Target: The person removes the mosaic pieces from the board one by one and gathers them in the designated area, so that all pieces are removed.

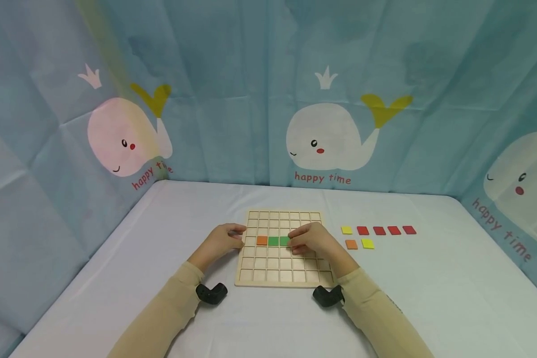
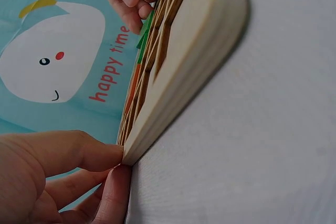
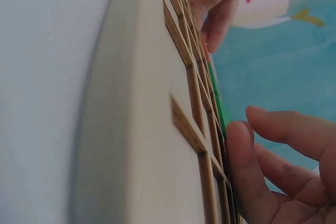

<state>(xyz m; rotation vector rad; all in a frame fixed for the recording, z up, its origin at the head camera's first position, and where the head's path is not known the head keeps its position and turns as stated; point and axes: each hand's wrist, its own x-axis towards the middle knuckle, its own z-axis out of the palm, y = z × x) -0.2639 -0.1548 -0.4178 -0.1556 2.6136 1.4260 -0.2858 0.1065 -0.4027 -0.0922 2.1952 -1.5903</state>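
A square wooden grid board (image 1: 273, 276) lies on the white cloth. One orange tile (image 1: 261, 240) and two green tiles, a left one (image 1: 273, 241) and a right one (image 1: 285, 241), form a row in its cells. My left hand (image 1: 219, 243) grips the board's left edge between thumb and fingers, as the left wrist view shows. Over the right half of the board, my right hand (image 1: 313, 240) has its fingertips at the right green tile, covering part of it. In the right wrist view, thumb (image 3: 240, 142) and index fingertip come close together with no tile visible between them.
Right of the board lie loose tiles: several red ones (image 1: 379, 230), a yellow one (image 1: 346, 230), another yellow one (image 1: 368, 243) and an orange one (image 1: 351, 244). A blue curtain (image 1: 232, 139) printed with whales hangs behind the table.
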